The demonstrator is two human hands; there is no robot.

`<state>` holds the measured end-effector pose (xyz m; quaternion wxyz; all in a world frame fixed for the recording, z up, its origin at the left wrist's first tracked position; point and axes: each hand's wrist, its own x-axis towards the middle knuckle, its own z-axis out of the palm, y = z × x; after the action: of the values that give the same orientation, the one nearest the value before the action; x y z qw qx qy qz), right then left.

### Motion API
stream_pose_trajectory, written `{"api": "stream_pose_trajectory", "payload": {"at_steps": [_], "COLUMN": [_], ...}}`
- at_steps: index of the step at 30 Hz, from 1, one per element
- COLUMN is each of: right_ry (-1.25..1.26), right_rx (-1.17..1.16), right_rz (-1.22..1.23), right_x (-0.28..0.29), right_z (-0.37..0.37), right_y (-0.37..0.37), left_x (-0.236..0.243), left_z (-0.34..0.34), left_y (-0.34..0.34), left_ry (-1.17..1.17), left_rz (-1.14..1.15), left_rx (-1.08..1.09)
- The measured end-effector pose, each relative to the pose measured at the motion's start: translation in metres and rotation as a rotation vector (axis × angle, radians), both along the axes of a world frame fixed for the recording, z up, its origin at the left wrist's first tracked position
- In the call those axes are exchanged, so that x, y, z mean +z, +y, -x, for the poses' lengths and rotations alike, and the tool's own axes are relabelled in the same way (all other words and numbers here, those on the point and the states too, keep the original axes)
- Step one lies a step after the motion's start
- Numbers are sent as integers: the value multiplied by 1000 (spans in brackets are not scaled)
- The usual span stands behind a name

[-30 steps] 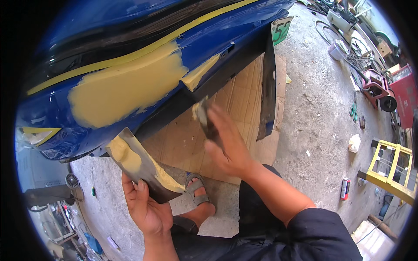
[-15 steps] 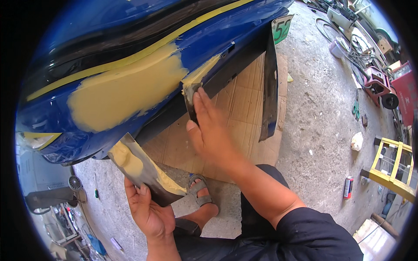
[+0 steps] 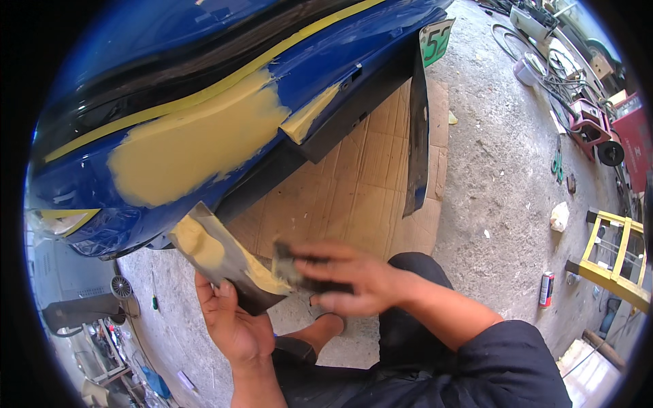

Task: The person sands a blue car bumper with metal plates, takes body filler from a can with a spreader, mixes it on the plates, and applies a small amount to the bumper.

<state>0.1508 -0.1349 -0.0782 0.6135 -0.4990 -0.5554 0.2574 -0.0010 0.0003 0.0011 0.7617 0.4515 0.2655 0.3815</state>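
My left hand (image 3: 235,326) holds up a dark flat mixing board (image 3: 235,272) smeared with tan body filler (image 3: 198,246), thumb over its near edge. A dark spreader (image 3: 292,266), blurred by motion, is gripped in my right hand (image 3: 347,279). Its edge is at the board's right end, by a strip of filler there; whether they touch I cannot tell. Ahead is a blue car bumper (image 3: 81,173). A broad tan filler patch (image 3: 197,143) covers part of it, and a smaller filler patch (image 3: 309,115) lies along its lower lip. Yellow masking tape (image 3: 204,90) runs above the patches.
Flattened cardboard (image 3: 347,183) lies under the bumper. A dark trim strip (image 3: 417,136) hangs by the green-and-white plate (image 3: 435,42). On the concrete floor at right are a spray can (image 3: 546,290), a yellow metal frame (image 3: 612,258), green-handled scissors (image 3: 557,166) and a red machine (image 3: 629,146).
My right hand has drawn the spreader off the bumper's lower lip, down to the board's right end. The small filler patch is now uncovered. My left hand has hardly moved.
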Motion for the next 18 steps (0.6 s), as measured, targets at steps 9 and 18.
{"api": "stream_pose_trajectory", "payload": {"at_steps": [9, 18], "right_ry": [-112, 491], "right_rx": [-594, -226], "right_rz": [292, 282], "right_x": [-13, 9], "right_z": [-10, -11], "right_y": [10, -9], "left_x": [4, 8], "left_z": [0, -5], "left_y": [0, -7], "left_ry": [-9, 22], "left_rz": [58, 124], "left_rx": [59, 28]}}
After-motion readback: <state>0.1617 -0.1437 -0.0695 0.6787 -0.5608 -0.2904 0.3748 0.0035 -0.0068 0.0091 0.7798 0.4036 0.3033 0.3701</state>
